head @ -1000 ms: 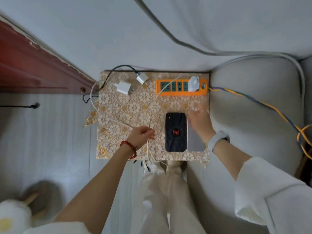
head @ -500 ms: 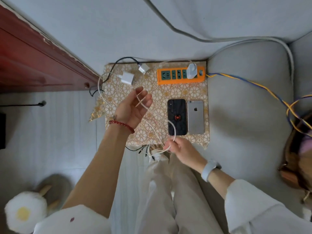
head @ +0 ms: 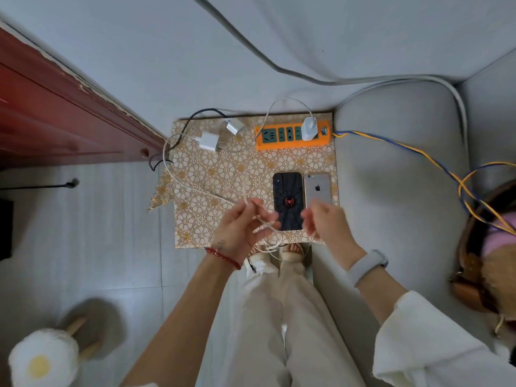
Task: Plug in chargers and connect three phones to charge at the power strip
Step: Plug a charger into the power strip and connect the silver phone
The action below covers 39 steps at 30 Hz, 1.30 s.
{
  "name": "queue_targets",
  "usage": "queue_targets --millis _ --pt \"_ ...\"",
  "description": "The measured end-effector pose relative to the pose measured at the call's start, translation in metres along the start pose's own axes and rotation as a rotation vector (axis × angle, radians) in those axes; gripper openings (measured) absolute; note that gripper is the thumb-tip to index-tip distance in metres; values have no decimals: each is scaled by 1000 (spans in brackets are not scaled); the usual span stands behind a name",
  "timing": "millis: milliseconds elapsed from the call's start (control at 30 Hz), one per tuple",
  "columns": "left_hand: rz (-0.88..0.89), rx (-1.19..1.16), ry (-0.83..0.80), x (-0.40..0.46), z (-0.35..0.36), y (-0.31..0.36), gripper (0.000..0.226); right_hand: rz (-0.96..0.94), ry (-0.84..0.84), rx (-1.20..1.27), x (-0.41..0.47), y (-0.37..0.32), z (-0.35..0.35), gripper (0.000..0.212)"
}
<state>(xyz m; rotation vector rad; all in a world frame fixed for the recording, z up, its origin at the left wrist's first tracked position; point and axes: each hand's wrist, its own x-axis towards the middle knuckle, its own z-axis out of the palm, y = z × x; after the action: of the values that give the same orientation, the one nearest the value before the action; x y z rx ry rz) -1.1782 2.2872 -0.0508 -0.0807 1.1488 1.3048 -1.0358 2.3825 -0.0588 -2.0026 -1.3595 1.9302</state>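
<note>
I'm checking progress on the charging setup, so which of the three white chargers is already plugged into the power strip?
The charger standing in the orange power strip, near its right end. The other two chargers lie loose on the patterned mat, left of the strip.

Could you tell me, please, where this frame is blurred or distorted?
Head view: both the left hand and right hand are motion-smeared around the white cable; the phones and orange power strip stay sharp; wide-angle bending curves the edges; light is soft, no glare.

Fluffy egg slipper (head: 42,361) on floor; red wooden door (head: 55,118) left.
</note>
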Motion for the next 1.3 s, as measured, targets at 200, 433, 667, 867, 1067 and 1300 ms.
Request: queue_targets --millis 200,433,667,867,1067,1300 --pt "20 -212 45 6 -5 16 25 540 -509 406 -14 26 23 48" --pt "-161 388 430 -4 -43 -1 19 468 -69 1223 20 1 3 34" --pt "-253 1205 378 5 -53 -21 31 279 93 797 26 4 -7 22" --pt "-229 1454 323 3 -46 -49 32 -32 123 104 22 24 -11 27" --pt "-498 1791 60 7 -35 -65 39 -57 125 -415 27 50 -25 31" --pt "-54 1384 139 48 7 -62 26 -103 181 -353 51 50 -25 29"
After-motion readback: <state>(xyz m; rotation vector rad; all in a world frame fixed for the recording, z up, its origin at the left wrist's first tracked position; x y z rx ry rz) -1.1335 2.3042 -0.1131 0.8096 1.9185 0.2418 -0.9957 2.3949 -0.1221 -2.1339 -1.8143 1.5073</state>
